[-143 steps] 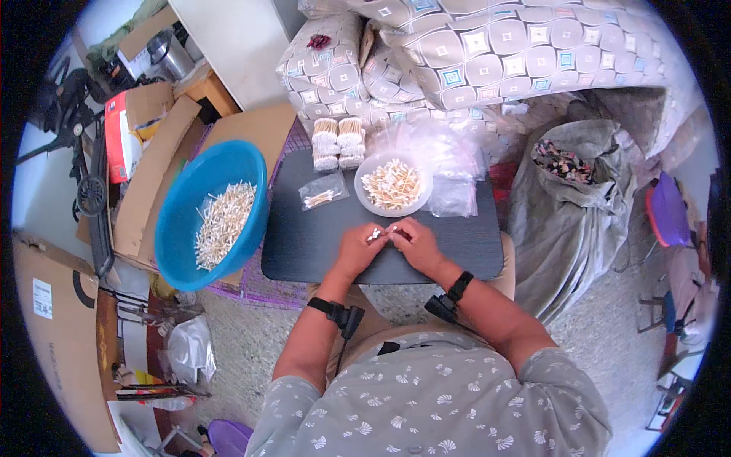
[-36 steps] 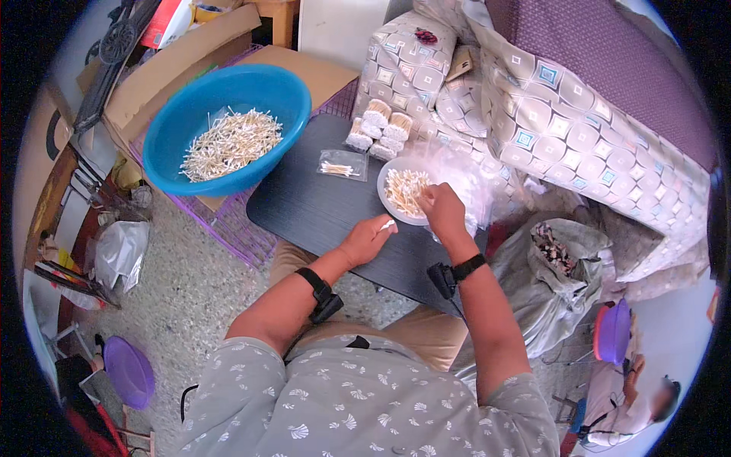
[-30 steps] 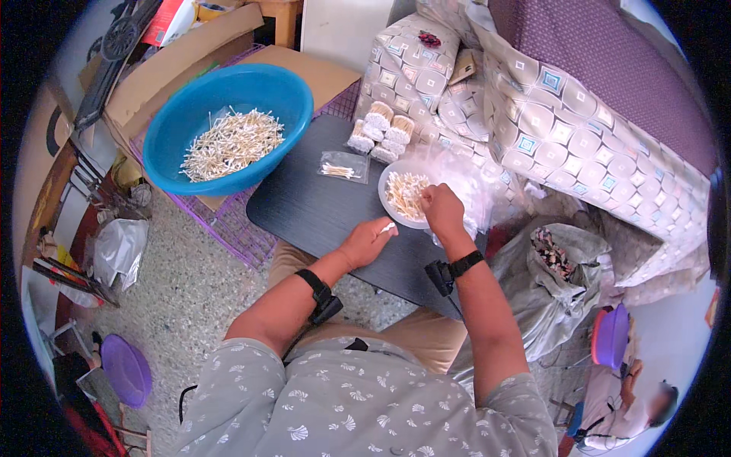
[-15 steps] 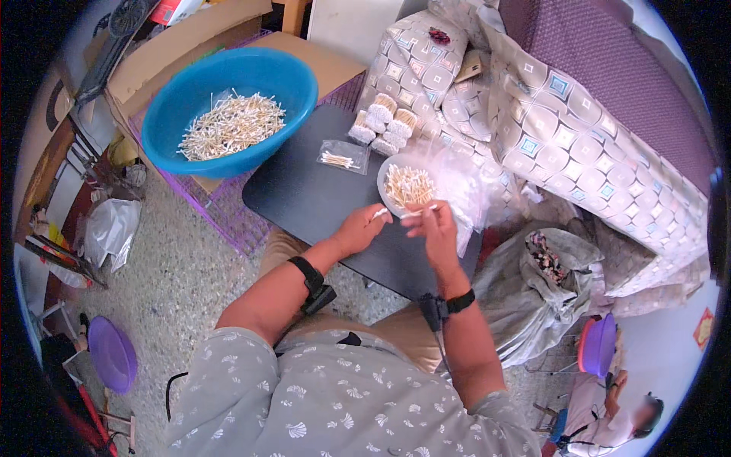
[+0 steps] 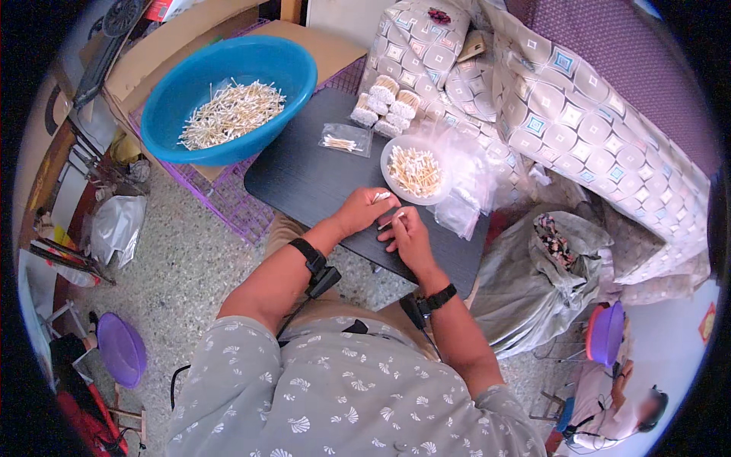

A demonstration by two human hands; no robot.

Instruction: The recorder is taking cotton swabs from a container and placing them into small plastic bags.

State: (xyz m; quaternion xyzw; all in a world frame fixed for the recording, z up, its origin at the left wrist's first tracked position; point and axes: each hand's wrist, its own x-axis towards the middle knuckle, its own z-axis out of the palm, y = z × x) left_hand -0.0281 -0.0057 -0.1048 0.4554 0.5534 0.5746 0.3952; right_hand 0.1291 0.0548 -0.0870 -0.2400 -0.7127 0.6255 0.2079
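White-tipped swabs (image 5: 381, 196) sat clasped in the left hand (image 5: 364, 211); the right hand (image 5: 410, 238) (close by) pinched another. Beyond both stood a bowl (image 5: 430, 199).

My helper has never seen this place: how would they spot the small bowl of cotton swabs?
Find the dark, flat tabletop in the view's upper middle. On it, just beyond the right hand, stands a round, whitish bowl heaped with white-tipped cotton swabs. Unlike the large blue plastic tub farther left, also holding swabs, it is small and pale.

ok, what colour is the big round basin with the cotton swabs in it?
Blue basin, slightly teal; shows best in the head view.
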